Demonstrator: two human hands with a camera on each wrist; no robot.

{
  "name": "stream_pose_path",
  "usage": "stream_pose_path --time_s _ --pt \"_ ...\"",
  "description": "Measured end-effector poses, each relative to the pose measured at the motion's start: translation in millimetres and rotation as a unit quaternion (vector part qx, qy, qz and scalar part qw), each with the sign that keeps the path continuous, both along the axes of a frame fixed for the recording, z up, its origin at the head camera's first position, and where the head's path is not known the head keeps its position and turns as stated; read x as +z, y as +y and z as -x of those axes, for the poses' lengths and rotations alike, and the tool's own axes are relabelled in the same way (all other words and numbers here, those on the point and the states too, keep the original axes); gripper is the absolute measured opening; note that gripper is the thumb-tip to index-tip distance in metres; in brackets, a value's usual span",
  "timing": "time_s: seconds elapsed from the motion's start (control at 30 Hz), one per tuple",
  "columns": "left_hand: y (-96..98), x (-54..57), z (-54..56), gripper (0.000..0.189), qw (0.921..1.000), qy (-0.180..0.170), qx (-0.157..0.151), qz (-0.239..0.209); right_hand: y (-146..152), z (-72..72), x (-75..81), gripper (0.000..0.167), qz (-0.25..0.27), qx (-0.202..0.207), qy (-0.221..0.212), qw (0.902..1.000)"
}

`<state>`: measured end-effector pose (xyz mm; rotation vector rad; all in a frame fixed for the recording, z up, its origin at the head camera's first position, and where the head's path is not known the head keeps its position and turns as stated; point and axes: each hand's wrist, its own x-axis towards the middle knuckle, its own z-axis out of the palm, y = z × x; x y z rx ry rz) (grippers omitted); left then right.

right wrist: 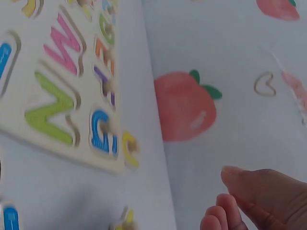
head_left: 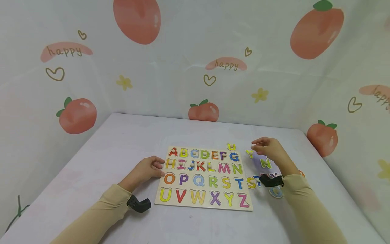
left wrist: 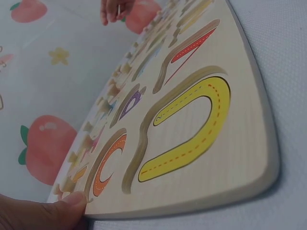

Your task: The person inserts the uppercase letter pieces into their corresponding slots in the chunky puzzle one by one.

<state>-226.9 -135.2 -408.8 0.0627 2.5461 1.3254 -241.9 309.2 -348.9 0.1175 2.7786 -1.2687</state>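
Observation:
A wooden alphabet puzzle board (head_left: 203, 174) lies on the white table. Its upper letters carry small knobs; the lower rows show bare coloured recesses, such as the yellow U (left wrist: 218, 110). At the board's left edge is my left hand (head_left: 149, 171). Its thumb (left wrist: 74, 199) touches the board's edge in the left wrist view, and the other fingers are hidden there. My right hand (head_left: 268, 147) hovers over the loose pieces to the right of the board, close to a yellow Y piece (head_left: 250, 154). Thumb and fingers are loosely bent, with nothing visible between them.
A yellow U piece (head_left: 231, 147) lies behind the board's far right corner. Right of the board are a green N piece (head_left: 266, 164) on a lilac shape, a yellow S (head_left: 251, 183), a blue T (head_left: 257, 180) and a light blue round piece (head_left: 275, 192). A fruit-printed curtain (head_left: 170, 84) stands behind.

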Motion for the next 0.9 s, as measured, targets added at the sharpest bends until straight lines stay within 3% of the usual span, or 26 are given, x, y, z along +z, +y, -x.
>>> stream_pose_path --time_s 0.5,0.67,0.9 --pt "0.6 -2.9 3.0 0.050 0.9998 -0.004 0.011 0.015 55.3 -0.6 -27.5 0.045 -0.007 -0.105 -0.007 0.9944" --pt "0.7 -3.5 2.7 0.050 0.9999 -0.003 0.009 0.012 68.4 2.1 -37.2 0.043 -0.016 -0.135 -0.033 0.9901" --pt "0.2 -2.1 1.7 0.050 0.9999 -0.003 0.009 0.013 77.9 7.1 -43.7 0.043 -0.007 -0.128 -0.068 0.9893"
